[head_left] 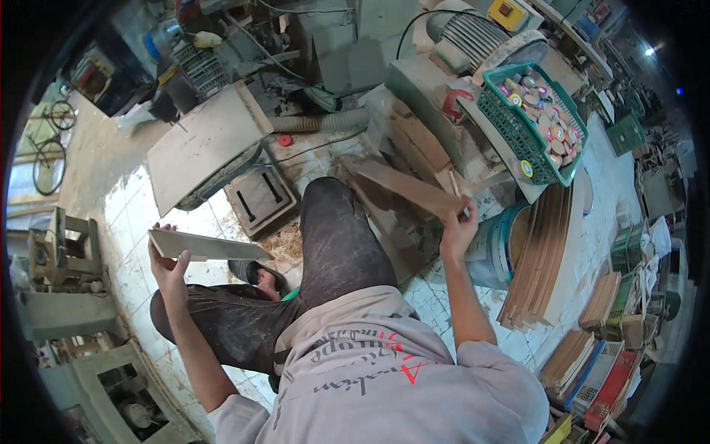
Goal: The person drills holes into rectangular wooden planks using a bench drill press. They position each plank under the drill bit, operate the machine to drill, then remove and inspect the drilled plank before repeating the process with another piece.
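I sit on a tiled workshop floor with my knee raised in front of me. My left hand (168, 260) holds a thin pale wooden board (211, 246) by its left end, out to my left and roughly level. My right hand (456, 226) grips the near end of a longer brown wooden strip (403, 187) that slants up and to the left over a heap of similar boards. Both arms are stretched away from my body.
A green plastic basket (518, 133) of round coloured wooden discs stands on a machine at the upper right. Stacks of thin wood sheets (543, 259) lean beside a bucket. A flat grey board (203, 144), a corrugated hose and machinery lie ahead.
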The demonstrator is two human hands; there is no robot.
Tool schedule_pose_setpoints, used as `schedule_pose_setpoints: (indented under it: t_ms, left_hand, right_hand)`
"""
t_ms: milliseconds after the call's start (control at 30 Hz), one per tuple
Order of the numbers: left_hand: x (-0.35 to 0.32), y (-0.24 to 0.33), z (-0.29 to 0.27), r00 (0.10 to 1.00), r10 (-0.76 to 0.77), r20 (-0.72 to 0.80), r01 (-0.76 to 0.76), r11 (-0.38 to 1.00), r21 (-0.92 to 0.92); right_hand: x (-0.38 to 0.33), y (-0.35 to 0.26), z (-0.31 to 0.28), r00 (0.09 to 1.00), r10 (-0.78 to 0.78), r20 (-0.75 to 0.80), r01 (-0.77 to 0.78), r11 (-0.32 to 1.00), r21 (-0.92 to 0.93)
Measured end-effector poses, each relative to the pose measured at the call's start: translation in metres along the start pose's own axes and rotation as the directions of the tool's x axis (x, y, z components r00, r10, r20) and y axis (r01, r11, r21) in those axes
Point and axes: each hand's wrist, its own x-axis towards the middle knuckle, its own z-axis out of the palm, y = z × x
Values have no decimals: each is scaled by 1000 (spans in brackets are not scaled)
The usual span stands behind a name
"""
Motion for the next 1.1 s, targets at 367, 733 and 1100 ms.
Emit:
schedule_pose_setpoints:
  t_ms: [367, 733, 1100]
  left_hand:
    - [-5, 19, 9, 1000, 25, -19, -25, 999, 22]
    - [-19, 31, 10, 1000, 7, -29, -6, 999, 37]
    - [-21, 42, 18, 999, 13, -29, -11, 998, 63]
  right_hand:
    - [-46, 84, -12, 979, 186, -81, -175, 976, 127]
    - [-92, 183, -83, 672, 727, -139, -726, 684, 71]
    - [-75, 224, -108, 653, 751, -100, -735, 596, -325]
